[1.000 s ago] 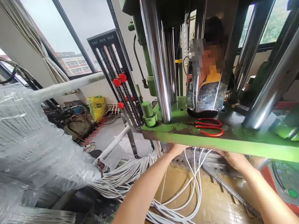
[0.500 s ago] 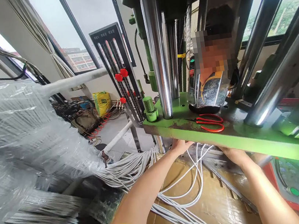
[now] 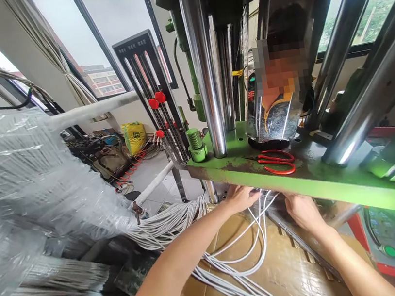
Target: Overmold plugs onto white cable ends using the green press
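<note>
Just below the front edge of the green press plate (image 3: 298, 183), my left hand (image 3: 240, 198) reaches in with its fingers drawn together. Its fingertips are at the upper ends of several white cables (image 3: 265, 236), and whatever they grip is hidden. My right hand (image 3: 302, 210) is curled closed under the same edge, to the right of the cables. What it holds, if anything, is out of sight. From there the cables loop down over a brown sheet (image 3: 292, 272) on the work surface. Red-handled scissors (image 3: 276, 159) lie on top of the plate, above my hands.
Polished steel columns (image 3: 204, 68) rise from the plate. A thick bundle of white cables (image 3: 174, 222) lies left, beside plastic-wrapped stock (image 3: 31, 171). Behind the press, a person (image 3: 280, 107) is visible. A control panel (image 3: 386, 239) with a lit green button is lower right.
My right hand has come partly out from under the plate, so its curled fingers show more. My left hand has also drawn slightly outward. The cables look nearly the same.
</note>
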Available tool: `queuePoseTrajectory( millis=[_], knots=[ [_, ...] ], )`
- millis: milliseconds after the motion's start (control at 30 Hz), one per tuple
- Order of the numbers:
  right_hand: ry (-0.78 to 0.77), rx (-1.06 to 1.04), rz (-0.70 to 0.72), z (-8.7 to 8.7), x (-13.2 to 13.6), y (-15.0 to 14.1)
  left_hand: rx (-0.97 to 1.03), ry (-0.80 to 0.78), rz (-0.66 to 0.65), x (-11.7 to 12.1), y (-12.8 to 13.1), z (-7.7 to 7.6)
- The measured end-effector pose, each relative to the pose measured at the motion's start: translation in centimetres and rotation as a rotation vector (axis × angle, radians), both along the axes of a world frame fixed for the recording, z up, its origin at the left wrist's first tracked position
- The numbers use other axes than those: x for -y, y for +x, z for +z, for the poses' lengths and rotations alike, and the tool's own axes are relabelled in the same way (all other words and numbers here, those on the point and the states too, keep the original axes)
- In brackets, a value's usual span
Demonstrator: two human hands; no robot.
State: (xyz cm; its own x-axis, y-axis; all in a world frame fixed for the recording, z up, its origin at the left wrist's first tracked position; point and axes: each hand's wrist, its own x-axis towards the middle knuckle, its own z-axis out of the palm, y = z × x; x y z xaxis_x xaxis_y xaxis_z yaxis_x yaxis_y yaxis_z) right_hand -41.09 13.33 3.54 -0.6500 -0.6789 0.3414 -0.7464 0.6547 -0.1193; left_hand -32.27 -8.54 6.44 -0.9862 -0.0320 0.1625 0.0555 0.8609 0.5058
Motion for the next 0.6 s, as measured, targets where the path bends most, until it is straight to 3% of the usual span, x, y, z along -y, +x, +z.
queuePoseTrajectory(
  millis=[133,333,600],
  knots=[
    [0.113,-0.053,0.027,0.2,1.4,1.5,-0.009,-0.070,-0.044,-1.2,-0.1,-0.8],
    [0.233,-0.092,-0.043,0.0,2.5,1.6,-0.022,-0.206,-0.022,-1.7,-0.6,-1.5],
    [0.245,-0.137,-0.036,0.9,3.8,1.9,0.045,-0.354,-0.086,-1.8,-1.0,-1.1]
  ],
)
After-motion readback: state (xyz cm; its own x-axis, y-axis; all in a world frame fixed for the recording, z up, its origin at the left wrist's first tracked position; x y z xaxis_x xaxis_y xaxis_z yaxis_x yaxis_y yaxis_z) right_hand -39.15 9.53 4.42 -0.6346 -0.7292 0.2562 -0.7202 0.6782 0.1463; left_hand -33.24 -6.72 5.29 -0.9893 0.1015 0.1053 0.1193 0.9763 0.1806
